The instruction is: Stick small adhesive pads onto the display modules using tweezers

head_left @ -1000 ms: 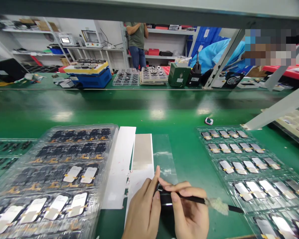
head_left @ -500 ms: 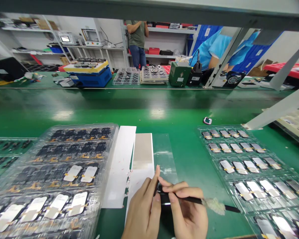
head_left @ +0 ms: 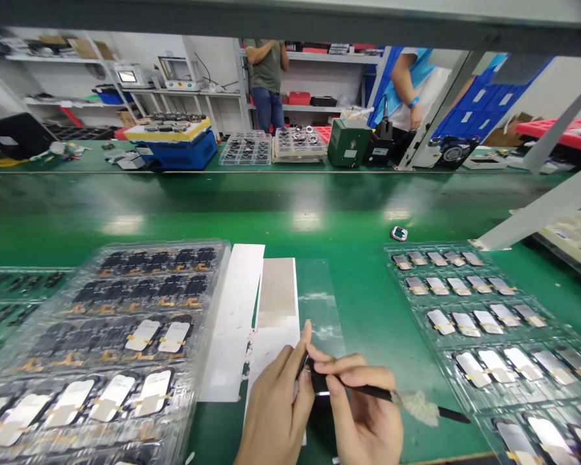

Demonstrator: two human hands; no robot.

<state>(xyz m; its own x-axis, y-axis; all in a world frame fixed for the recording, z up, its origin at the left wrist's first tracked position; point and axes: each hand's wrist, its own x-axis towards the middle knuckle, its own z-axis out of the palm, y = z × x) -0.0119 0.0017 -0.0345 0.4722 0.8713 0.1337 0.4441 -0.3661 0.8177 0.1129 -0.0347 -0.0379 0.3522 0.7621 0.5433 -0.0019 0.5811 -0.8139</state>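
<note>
- Small device (head_left: 399,234): shifted left along green bench (head_left: 363,290), beyond right tray (head_left: 452,343).
- Left hand (head_left: 278,400): grasps black part (head_left: 321,385), near centre.
- Right hand (head_left: 368,407): pinches black tool (head_left: 372,391) at the part.
- Left tray (head_left: 221,278): beside white strip (head_left: 230,323).
- Far room: shelf (head_left: 336,62), person in green (head_left: 266,71).

The surface (head_left: 363,278) offered open passage between the left tray (head_left: 216,278) and right tray (head_left: 458,301). A wrapped tool (head_left: 416,408) crossed the near gap, its end close to the right tray; a slanted post (head_left: 542,208) obstructed beyond.
</note>
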